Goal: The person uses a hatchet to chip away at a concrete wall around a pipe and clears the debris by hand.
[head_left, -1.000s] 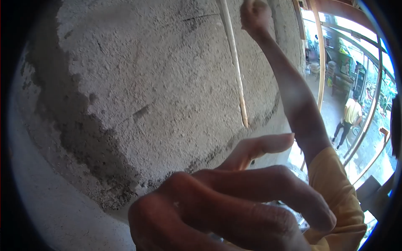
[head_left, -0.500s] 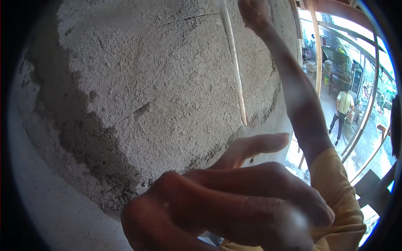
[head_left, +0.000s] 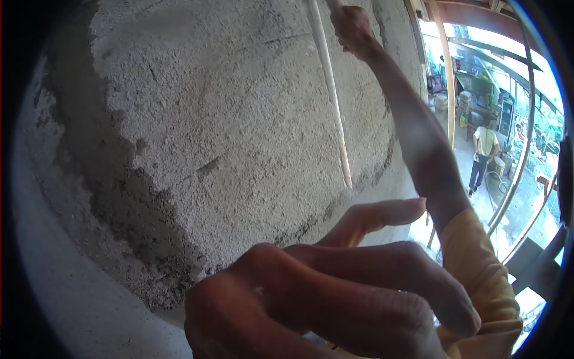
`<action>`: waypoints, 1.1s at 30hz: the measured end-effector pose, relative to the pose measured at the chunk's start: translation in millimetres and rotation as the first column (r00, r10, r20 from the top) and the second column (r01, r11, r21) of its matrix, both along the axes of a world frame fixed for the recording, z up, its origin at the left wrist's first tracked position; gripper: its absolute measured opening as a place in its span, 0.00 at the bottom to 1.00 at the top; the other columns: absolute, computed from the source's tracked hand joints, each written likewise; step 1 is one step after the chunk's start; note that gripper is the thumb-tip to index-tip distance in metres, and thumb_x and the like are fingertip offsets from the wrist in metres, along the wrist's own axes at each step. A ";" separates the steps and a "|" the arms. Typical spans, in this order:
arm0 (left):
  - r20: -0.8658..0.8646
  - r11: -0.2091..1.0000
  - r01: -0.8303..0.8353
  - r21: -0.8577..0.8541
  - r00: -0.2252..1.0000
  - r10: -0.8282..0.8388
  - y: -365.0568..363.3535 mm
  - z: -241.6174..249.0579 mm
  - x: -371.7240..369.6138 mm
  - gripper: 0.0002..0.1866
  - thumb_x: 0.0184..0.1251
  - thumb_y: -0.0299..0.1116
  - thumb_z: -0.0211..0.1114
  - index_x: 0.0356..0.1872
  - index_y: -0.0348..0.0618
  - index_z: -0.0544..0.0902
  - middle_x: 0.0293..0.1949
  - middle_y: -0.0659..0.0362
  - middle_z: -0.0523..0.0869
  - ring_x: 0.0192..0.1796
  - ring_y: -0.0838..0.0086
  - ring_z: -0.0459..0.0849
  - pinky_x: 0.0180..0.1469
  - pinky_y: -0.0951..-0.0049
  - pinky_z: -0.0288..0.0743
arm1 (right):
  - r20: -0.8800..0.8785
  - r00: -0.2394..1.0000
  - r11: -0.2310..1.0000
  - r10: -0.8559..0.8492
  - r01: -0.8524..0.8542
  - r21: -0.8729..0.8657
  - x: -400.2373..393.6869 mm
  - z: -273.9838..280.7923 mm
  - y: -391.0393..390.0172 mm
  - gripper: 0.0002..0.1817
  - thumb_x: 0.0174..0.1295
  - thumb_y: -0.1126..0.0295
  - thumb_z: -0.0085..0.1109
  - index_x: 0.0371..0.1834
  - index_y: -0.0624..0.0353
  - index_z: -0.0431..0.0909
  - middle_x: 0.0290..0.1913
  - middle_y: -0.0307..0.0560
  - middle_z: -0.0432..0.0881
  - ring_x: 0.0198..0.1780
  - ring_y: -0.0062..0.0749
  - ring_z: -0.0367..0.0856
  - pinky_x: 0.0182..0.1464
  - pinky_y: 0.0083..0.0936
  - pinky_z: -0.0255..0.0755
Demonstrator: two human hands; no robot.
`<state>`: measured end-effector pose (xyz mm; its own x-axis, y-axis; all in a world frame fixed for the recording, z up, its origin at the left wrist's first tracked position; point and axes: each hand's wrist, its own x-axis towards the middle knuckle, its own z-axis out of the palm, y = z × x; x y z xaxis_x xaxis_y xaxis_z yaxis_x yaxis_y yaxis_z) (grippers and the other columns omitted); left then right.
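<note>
My left hand (head_left: 323, 293) looms close to the camera at the bottom. One finger or thumb stretches to the right, and the other fingers are bent and apart, with nothing visible in them. Its palm side is hidden. My right arm reaches up along the rough plastered wall (head_left: 239, 131). At its end my right hand (head_left: 354, 30) is closed around a greyish handle-like piece (head_left: 336, 5), mostly cut off by the top edge. Just left of that hand, a long pale rod (head_left: 330, 84) runs down the wall.
A darker, damp-looking mortar band (head_left: 119, 179) borders the rough patch, with smoother wall (head_left: 78, 281) below it. At right, beyond wooden posts (head_left: 449, 84) and slanting bars, another person (head_left: 485, 146) stands on the lower ground. Stacked sacks (head_left: 465, 99) lie farther back.
My right hand has come slightly down and left, showing more of what it grips. My left hand sits slightly lower and farther right. The person below has turned and shifted.
</note>
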<state>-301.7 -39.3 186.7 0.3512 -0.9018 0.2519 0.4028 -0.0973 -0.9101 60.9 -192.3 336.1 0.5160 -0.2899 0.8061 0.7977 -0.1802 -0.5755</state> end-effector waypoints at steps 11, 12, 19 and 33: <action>-0.014 1.000 0.023 -0.008 1.000 -0.023 6.9 7.6 10.8 0.13 0.70 0.40 0.69 0.24 0.54 0.87 0.24 0.70 0.86 0.37 0.73 0.87 0.67 0.58 0.73 | 0.410 0.905 0.988 -0.115 0.061 0.142 14.6 12.0 13.4 0.29 0.79 0.50 0.49 0.23 0.61 0.68 0.18 0.39 0.69 0.18 0.29 0.67 0.19 0.35 0.67; -0.023 0.999 0.030 -0.014 0.999 -0.030 6.7 7.8 11.0 0.13 0.70 0.40 0.69 0.24 0.54 0.87 0.24 0.70 0.86 0.37 0.73 0.87 0.67 0.58 0.73 | 0.545 0.809 0.969 -0.219 0.118 0.215 42.6 11.4 20.4 0.29 0.79 0.49 0.49 0.23 0.60 0.68 0.18 0.38 0.68 0.18 0.29 0.66 0.18 0.35 0.67; -0.039 0.999 0.040 -0.019 0.998 -0.041 7.6 8.2 15.3 0.13 0.70 0.40 0.69 0.24 0.54 0.87 0.24 0.70 0.86 0.37 0.73 0.87 0.67 0.58 0.73 | 0.442 0.876 0.979 -0.195 0.148 0.141 21.7 35.2 7.5 0.32 0.81 0.50 0.47 0.19 0.61 0.67 0.16 0.42 0.67 0.17 0.32 0.62 0.18 0.39 0.58; -0.086 0.996 0.043 -0.081 0.995 -0.050 12.6 8.7 20.8 0.13 0.70 0.41 0.69 0.24 0.54 0.87 0.25 0.70 0.86 0.38 0.73 0.87 0.67 0.58 0.73 | -0.013 0.994 0.993 0.110 -0.110 -0.037 22.6 41.0 10.1 0.27 0.81 0.54 0.50 0.23 0.60 0.66 0.18 0.39 0.64 0.22 0.22 0.65 0.19 0.34 0.52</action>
<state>-281.0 -26.8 195.4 0.3328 -0.8963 0.2929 0.3154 -0.1869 -0.9304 83.5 -182.2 377.2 0.5517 -0.2006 0.8095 0.8077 -0.1132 -0.5786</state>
